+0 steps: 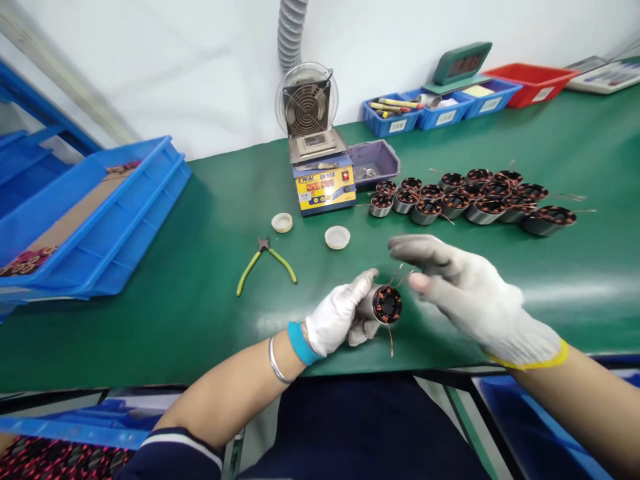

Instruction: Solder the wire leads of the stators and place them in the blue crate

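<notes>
My left hand (340,313), in a white glove, is wrapped around a metal motor stator (387,305) whose copper windings face up toward the camera. Thin copper wires stick out from its top and bottom edges. To the right of the stator, my right hand (457,287) is gloved too, with a bare thumb tip. Its thumb and fingers are apart near the upper wires, and nothing shows between them. Several more stators (484,211) stand in a group on the green table beyond my right hand.
Green-handled cutters (263,257) lie open left of two small white dishes (337,237) (282,223). A yellow-fronted solder pot (325,190) stands behind, beside a purple tray (395,162). Blue bins (145,200) are at left; small bins (445,115) and a clock (463,63) at back.
</notes>
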The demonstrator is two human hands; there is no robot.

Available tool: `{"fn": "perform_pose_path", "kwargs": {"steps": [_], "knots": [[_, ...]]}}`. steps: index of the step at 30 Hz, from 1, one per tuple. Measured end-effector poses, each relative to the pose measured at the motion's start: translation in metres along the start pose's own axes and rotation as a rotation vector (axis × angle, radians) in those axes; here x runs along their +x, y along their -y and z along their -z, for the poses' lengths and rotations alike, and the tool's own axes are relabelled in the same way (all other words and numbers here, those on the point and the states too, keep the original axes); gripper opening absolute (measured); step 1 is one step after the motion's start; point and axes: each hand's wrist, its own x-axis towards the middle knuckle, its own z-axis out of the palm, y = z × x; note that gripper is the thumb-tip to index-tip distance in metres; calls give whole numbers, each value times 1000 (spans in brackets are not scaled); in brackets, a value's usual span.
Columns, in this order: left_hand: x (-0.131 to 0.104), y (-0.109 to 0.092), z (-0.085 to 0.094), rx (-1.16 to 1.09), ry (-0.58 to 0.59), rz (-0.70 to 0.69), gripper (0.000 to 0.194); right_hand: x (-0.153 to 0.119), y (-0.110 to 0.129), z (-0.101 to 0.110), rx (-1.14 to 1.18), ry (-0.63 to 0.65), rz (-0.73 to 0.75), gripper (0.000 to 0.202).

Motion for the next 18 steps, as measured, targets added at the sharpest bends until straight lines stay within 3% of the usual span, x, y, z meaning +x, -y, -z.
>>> {"fn": "perform_pose_path", "kwargs": {"steps": [2,4,6,8,10,13,15,18], "knots": [[-2,-3,-2,75,15,-11,63,-3,11,1,-279,43,269,7],[-4,-4,-3,112,28,-29,62,-8,22,2,-399,82,487,6],[-3,-3,-4,103,20,-21,61,-11,29,6,-387,91,547,4],[-2,-1,-3,70,1,14,61,-10,26,13,-351,44,409,8],[1,2,0,26,-24,51,62,-3,15,23,-322,66,139,29],[3,1,3,-23,-37,79,60,9,-5,32,-238,297,-163,42],[3,-3,1,-61,-70,109,59,12,-9,33,-205,388,-176,33],[-4,-11,-14,-104,-74,158,57,6,1,28,-216,370,-10,24]]}}
